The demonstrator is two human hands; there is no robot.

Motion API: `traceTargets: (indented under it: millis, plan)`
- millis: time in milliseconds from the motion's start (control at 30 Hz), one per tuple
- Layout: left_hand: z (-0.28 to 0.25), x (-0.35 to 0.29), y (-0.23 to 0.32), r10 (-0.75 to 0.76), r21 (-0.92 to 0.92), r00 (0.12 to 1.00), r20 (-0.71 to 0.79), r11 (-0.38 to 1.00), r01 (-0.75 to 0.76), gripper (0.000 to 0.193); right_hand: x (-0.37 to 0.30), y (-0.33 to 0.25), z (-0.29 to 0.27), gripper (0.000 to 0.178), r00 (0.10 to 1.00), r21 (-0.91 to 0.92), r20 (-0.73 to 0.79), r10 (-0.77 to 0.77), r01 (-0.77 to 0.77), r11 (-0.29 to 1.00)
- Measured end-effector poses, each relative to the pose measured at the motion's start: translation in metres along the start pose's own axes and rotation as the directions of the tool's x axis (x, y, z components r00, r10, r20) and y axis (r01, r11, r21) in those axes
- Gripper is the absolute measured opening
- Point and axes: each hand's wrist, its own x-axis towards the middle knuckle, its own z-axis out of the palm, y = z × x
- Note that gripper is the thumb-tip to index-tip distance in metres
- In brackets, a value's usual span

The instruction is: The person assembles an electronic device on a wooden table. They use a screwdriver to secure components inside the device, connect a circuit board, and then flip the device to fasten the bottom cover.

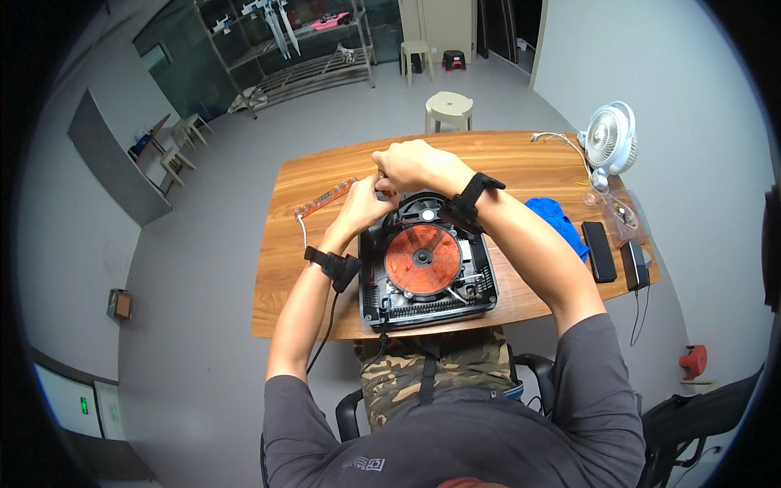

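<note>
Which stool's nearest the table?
The round cream stool, just beyond the far edge of the table; the other stools stand farther back or far left.

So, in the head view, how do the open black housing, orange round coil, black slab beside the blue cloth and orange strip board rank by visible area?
1. Open black housing
2. Orange round coil
3. Black slab
4. Orange strip board
</note>
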Motion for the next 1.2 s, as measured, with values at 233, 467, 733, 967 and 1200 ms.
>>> traceTargets:
  millis: [233, 467, 733, 967, 1200]
  plan:
    - [0.004, -0.002, 0.001, 0.049, -0.104, 0.992, -0.12, 0.993, -0.061, 0.026, 0.01, -0.003, 0.004, 0.042, 0.997, -0.102, -0.017, 0.076, -0.078, 0.992]
    - [-0.003, -0.006, 0.009, -0.108, 0.083, 0.992, -0.069, 0.99, 0.113, 0.031, 0.009, -0.01, 0.0, 0.036, 1.0, -0.096, -0.01, -0.001, 0.0, 0.995]
    - [0.005, -0.001, -0.014, -0.003, -0.134, 0.99, -0.14, 0.991, -0.016, 0.029, 0.015, -0.006, 0.003, 0.038, 0.996, -0.136, -0.036, 0.087, -0.091, 0.986]
    - [-0.006, -0.004, 0.004, -0.006, -0.048, 0.997, -0.071, 0.999, 0.002, 0.028, 0.003, 0.0, 0.001, 0.053, 1.0, -0.095, -0.003, -0.018, 0.018, 0.995]
    - [0.003, -0.006, 0.001, -0.129, -0.064, 0.986, -0.103, 0.99, 0.123, 0.034, 0.011, -0.014, 0.011, 0.04, 0.989, -0.076, -0.136, 0.056, -0.066, 0.995]
